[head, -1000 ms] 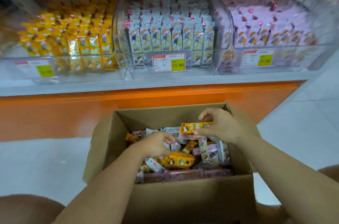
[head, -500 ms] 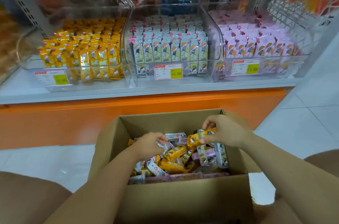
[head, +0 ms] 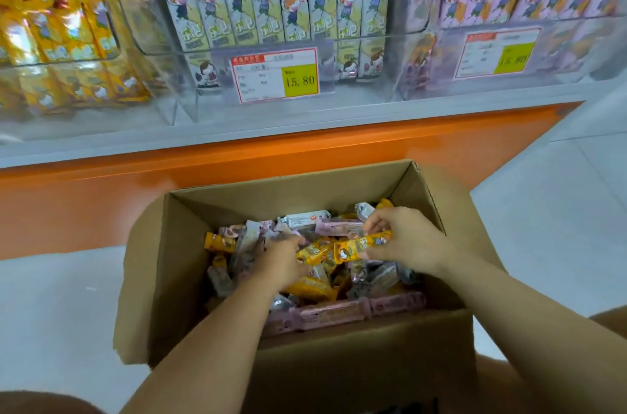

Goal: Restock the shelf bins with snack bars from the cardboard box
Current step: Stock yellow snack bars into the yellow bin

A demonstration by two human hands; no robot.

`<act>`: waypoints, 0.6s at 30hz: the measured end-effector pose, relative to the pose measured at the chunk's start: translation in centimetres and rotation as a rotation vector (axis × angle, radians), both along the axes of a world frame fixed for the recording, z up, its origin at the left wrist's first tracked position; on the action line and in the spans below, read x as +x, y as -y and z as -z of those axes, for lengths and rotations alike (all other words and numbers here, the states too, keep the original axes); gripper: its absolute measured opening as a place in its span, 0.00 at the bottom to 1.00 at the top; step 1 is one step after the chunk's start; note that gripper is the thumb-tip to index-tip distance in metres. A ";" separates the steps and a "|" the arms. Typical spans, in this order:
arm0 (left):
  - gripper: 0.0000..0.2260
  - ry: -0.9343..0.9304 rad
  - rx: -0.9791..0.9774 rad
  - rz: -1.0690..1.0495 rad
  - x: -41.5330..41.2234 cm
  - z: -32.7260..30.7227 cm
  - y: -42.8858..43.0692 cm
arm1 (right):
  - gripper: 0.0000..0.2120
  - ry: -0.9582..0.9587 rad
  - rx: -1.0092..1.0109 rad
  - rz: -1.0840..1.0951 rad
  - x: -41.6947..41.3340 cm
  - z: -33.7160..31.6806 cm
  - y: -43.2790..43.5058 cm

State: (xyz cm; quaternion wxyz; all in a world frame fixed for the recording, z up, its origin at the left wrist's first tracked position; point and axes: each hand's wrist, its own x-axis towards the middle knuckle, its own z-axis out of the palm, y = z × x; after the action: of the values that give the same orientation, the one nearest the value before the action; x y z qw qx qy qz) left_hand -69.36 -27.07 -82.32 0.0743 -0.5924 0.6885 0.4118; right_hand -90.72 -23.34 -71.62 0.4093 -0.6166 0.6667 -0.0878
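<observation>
Leaning closer, we are sliding our left hand [head: 281, 261] rightward over the mixed bars [head: 322, 312]; whether it is gripping anything we cannot tell. Our right hand [head: 403, 244] is pinching a glossy yellow snack bar [head: 359, 245] just above them in the cardboard box [head: 163, 278], probably gathering yellows for the yellow bin [head: 68, 61].

You are in a shop. Above the orange base [head: 305, 149], clear bins [head: 163, 50] hold ranked snack bars [head: 291, 6], and printed price tags [head: 274, 78] on their fronts read 15.80. Below that base, an open cardboard box [head: 339, 362] of loose stock sits on a pale tiled floor [head: 543, 244].
</observation>
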 end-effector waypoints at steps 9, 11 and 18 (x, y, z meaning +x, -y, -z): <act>0.15 0.023 -0.057 -0.025 0.5 -2.3 0.3 | 0.14 0.060 0.024 0.024 -0.5 -0.2 0.3; 0.13 -0.111 -0.064 -0.076 0.9 -4.6 0.7 | 0.16 0.082 0.009 0.047 -0.4 -0.9 0.5; 0.15 -0.437 -0.150 -0.103 3.2 -12.8 0.4 | 0.34 0.342 -0.069 0.249 1.6 -5.7 0.0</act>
State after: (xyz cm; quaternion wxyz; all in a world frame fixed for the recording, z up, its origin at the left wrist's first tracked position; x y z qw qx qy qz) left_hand -66.19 -27.45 -69.50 -0.1419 -0.5276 0.6857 0.4810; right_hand -89.13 -23.31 -65.88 0.4809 -0.5192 0.6554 -0.2639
